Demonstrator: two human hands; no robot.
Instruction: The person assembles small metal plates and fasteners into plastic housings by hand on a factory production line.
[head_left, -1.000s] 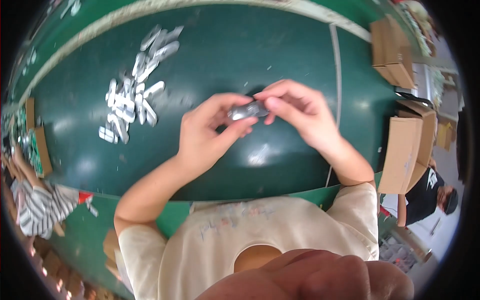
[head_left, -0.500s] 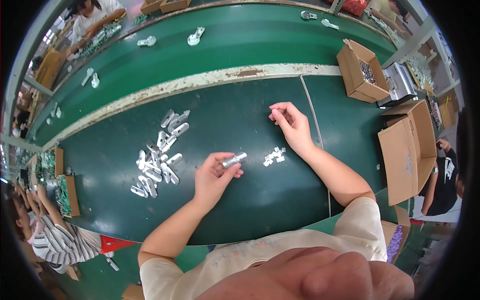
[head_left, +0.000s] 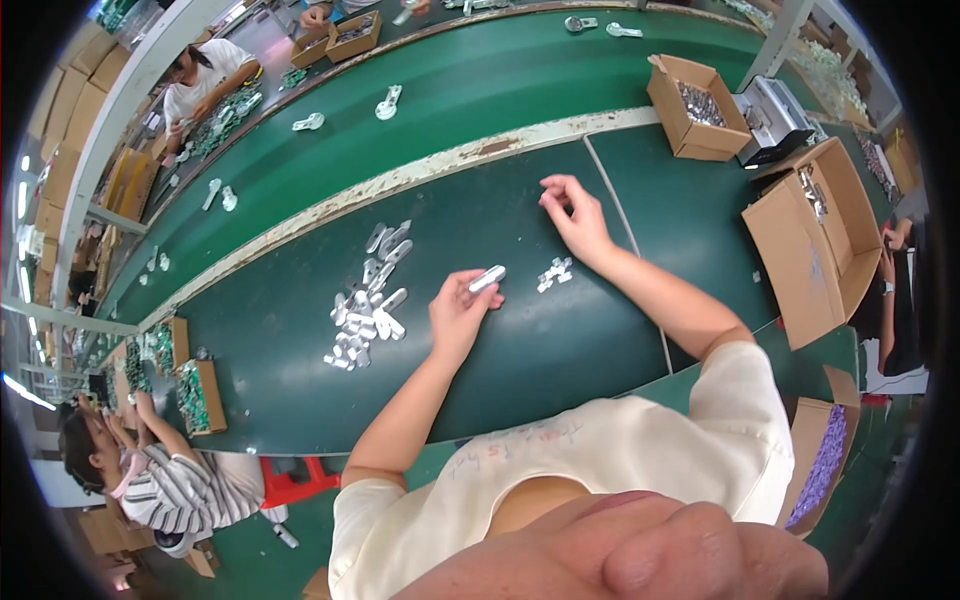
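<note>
- Since half a second ago the whole view has shifted, and the held silver piece (head_left: 487,279) has turned, its smooth oblong face now showing.
- Left hand (head_left: 458,312): above the table, thumb and fingers closed around that piece, which slants up to the right.
- Right hand (head_left: 580,220): raised farther forward, fingers curled, thumb near the fingertips; whether they pinch anything I cannot tell.
- Far left, a cardboard tray (head_left: 211,398) filled with green parts.
- Right of the hands, an open box (head_left: 700,145) of small metallic parts; beside it a larger carton (head_left: 795,275) with some shiny pieces inside.
- Lower right, a box (head_left: 846,387) with purple contents.
- Co-worker in a striped top (head_left: 180,495), near a red stool (head_left: 300,482).
- Dark green table (head_left: 290,420): silver pile (head_left: 370,322) left of the left hand, whitish bits (head_left: 555,273) between the hands.
- Beyond, a green belt (head_left: 450,85) carries scattered pale parts (head_left: 388,103).
</note>
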